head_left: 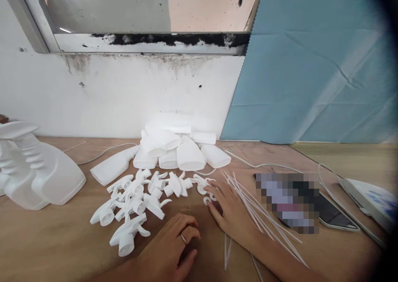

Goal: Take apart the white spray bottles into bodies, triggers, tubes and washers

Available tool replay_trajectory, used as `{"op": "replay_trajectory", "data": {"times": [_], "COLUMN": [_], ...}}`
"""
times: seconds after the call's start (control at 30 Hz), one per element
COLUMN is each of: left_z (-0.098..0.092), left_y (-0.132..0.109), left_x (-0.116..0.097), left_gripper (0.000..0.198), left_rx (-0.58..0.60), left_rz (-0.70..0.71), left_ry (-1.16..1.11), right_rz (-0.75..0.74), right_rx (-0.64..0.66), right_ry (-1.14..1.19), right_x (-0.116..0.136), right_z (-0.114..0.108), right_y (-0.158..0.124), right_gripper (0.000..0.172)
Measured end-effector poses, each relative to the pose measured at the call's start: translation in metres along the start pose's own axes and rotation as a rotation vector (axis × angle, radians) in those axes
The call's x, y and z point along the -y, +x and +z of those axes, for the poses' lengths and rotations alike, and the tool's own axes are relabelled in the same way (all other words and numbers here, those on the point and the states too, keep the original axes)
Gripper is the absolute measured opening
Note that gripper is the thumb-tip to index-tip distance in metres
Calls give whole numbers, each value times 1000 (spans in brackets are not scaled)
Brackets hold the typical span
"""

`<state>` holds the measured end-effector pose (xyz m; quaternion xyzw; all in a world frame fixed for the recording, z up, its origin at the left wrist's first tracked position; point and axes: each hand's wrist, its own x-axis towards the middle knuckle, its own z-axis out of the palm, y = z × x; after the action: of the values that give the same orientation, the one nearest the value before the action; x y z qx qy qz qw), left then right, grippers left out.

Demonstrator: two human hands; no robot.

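Note:
My left hand (174,242), with a ring on one finger, rests on the table, its fingers loosely curled and apart, holding nothing. My right hand (230,209) reaches forward with fingers spread. Its thumb and fingertips are at a few small white plastic rings (207,200) on the table; whether it presses on one I cannot tell. Left of these lies a loose heap of white trigger spray heads (137,190), the closest one (128,234) just beyond my left hand. Thin white plastic tubes (264,215) lie scattered beside and partly beneath my right forearm.
White empty-looking bottles (191,153) are piled against the wall. At the far left stand white bottles with spray heads fitted (57,170). To the right lie a phone (337,213), a blurred-out item (287,203), and a white device (370,195) with cables. A blue cloth (311,66) hangs behind.

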<state>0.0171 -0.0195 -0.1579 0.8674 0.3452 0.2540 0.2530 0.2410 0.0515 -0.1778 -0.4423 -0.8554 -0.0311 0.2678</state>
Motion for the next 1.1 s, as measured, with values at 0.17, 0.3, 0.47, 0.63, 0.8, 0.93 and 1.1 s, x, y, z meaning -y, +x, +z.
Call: {"op": "replay_trajectory", "data": {"times": [0.17,0.3,0.47,0.63,0.8,0.93,1.1], "left_z": [-2,2,7,7,4,0,0], "left_y": [-3,-4,-7,-5,0,-1,-1], "left_x": [-2,4,10,13,11,7,3], "left_gripper": [36,47,68,59,25,45,44], "left_rx": [-9,-88,-290,-222,-188,-132,-44], "left_rz": [-62,-136,-183,-297,-305,-204,-166], "left_ry": [-50,-109,-281,-206,-176,-121,4], "right_rz": [30,39,-52,-232,-44,45,63], "right_rx": [-136,-310,-188,135,95,-11,9], "right_ry": [15,111,405,527,542,391,183], "right_x": [-3,4,20,23,19,17,15], "right_z": [-1,-9,-18,-22,-21,-12,-5], "right_y": [1,-4,-12,-13,-11,-7,-3], "right_gripper": [15,10,16,32,36,32,26]}}
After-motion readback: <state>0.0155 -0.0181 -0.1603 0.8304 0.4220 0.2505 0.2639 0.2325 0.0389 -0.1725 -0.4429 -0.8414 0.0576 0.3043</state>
